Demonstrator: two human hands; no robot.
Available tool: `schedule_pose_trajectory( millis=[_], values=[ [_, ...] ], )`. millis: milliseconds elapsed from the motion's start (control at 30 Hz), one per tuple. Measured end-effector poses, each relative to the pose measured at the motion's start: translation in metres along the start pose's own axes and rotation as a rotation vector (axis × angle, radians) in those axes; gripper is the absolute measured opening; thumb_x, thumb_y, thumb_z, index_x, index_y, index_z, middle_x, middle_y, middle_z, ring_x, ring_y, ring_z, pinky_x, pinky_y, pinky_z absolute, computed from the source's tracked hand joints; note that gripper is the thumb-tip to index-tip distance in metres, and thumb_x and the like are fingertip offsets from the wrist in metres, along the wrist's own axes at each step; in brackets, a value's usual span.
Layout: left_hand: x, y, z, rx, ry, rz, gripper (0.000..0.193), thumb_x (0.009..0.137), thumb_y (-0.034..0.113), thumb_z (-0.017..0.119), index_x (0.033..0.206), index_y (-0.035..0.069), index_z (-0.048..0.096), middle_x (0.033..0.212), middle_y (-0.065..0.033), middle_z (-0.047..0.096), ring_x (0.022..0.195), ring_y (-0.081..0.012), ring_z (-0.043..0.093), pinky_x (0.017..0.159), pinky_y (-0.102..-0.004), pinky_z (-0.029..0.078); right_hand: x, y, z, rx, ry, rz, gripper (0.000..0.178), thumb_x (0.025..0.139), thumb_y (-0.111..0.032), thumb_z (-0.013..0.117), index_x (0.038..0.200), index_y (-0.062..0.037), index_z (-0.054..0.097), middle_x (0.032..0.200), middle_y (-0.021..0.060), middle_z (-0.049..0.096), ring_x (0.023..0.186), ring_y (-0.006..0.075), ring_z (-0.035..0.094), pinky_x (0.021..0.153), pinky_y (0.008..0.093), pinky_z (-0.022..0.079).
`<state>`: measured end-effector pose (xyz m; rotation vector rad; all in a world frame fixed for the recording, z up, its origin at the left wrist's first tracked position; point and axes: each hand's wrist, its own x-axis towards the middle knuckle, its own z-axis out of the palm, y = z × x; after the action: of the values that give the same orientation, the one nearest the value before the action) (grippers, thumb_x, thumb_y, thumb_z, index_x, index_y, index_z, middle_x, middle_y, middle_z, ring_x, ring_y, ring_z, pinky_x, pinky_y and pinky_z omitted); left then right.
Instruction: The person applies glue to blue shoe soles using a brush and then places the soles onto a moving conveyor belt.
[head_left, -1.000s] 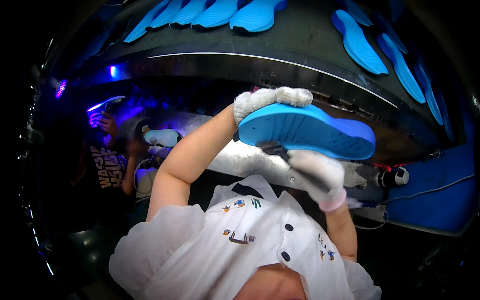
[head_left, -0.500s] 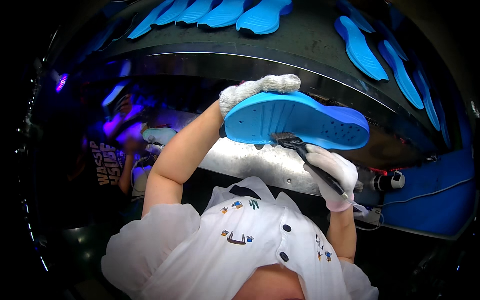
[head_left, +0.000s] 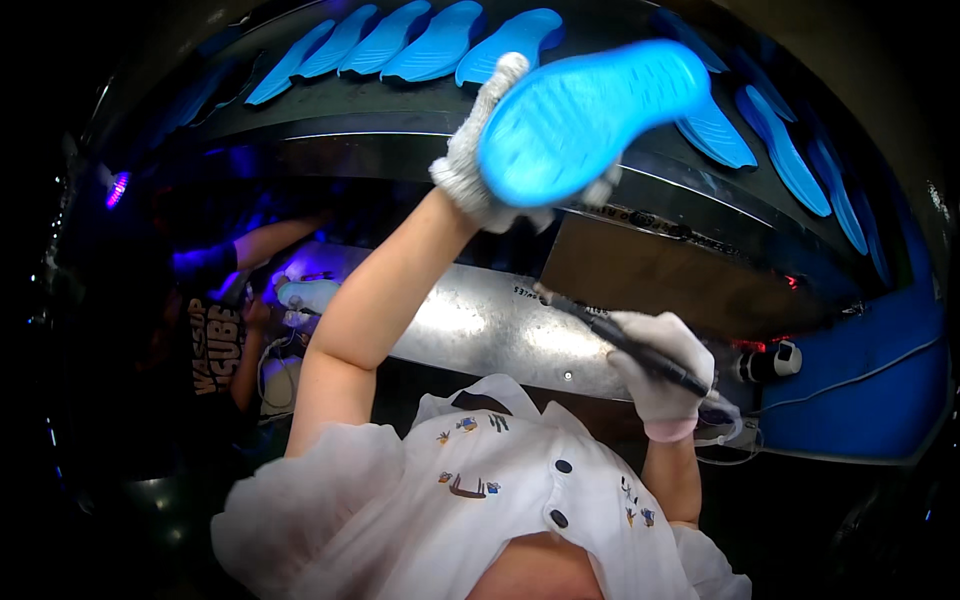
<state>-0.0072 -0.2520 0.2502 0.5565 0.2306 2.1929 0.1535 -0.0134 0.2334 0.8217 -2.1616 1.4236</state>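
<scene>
My left hand [head_left: 466,165], in a grey-white knitted glove, grips a bright blue shoe sole [head_left: 590,125] by its wide end. The sole is raised over the near edge of the dark belt, its grooved face turned up and slightly blurred. Lower and to the right, my right hand [head_left: 662,365], in a white glove, is closed around a brush [head_left: 638,348] with a black handle. The brush end points left over the metal bench and is apart from the sole.
The dark curved belt [head_left: 350,108] carries a row of blue soles [head_left: 432,45] at the far left and more blue soles [head_left: 785,150] at the right. A metal bench [head_left: 450,310] lies below. At left, a co-worker's arm [head_left: 275,243] reaches across under purple light.
My left hand has lifted the sole up and away toward the belt and turned it over. The brush has come off the sole, while my right hand stays in nearly the same place.
</scene>
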Motion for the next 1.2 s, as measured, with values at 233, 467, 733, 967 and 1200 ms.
schedule_pose_trajectory(
  millis=[233,467,733,967,1200],
  values=[
    [0.009,-0.037,0.038,0.948,0.792,0.383,0.033,0.094,0.02,0.069,0.117,-0.003,0.063,0.09,-0.013,0.071,0.072,-0.0143,0.069,0.048,-0.0216,0.052,-0.031,0.021,-0.007,0.068,0.189,0.293,0.023,0.073,0.005,0.073,0.095,0.0029,0.069,0.093,0.0136,0.073,0.076,0.0207,0.069,0.077,0.0305,0.056],
    [-0.004,0.065,0.011,2.444,1.408,-0.118,0.038,0.09,0.03,0.062,0.125,0.017,0.066,0.138,-0.0123,0.058,0.126,-0.0344,0.055,0.103,-0.0429,0.047,-0.036,0.023,0.008,0.53,0.469,0.582,0.025,0.087,0.004,0.063,0.112,0.0058,0.06,0.097,0.0164,0.07,0.064,0.0131,0.064,0.056,0.0213,0.052],
    [-0.083,0.005,0.005,2.218,1.016,0.927,0.017,0.081,0.008,0.066,0.097,0.007,0.073,0.138,-0.0181,0.056,0.126,-0.0329,0.056,0.107,-0.0431,0.046,-0.03,0.052,0.015,0.557,0.644,0.755,0.023,0.091,-0.002,0.064,0.112,0.0046,0.061,0.084,0.0084,0.065,0.054,0.0086,0.056,0.049,0.0198,0.045],
    [-0.127,-0.03,0.008,0.01,0.193,0.637,0.081,0.084,0.037,0.064,0.149,-0.001,0.034,0.158,-0.0297,0.023,0.149,-0.0424,0.024,0.092,-0.0525,0.059,-0.037,0.061,0.014,0.722,0.675,0.78,0.023,0.094,-0.01,0.063,0.111,0.0037,0.061,0.078,0.0043,0.059,0.053,0.0058,0.047,0.044,0.0203,0.036],
    [-0.118,-0.004,-0.045,0.129,-0.12,0.412,0.108,0.083,0.062,0.067,0.152,-0.01,0.024,0.157,-0.0364,0.023,0.146,-0.0542,0.024,0.11,-0.0728,0.029,-0.047,0.059,0.025,0.934,0.716,0.725,0.023,0.097,-0.015,0.065,0.114,-0.0009,0.06,0.083,0.0063,0.062,0.061,0.0058,0.051,0.044,0.0188,0.038]
  ],
)
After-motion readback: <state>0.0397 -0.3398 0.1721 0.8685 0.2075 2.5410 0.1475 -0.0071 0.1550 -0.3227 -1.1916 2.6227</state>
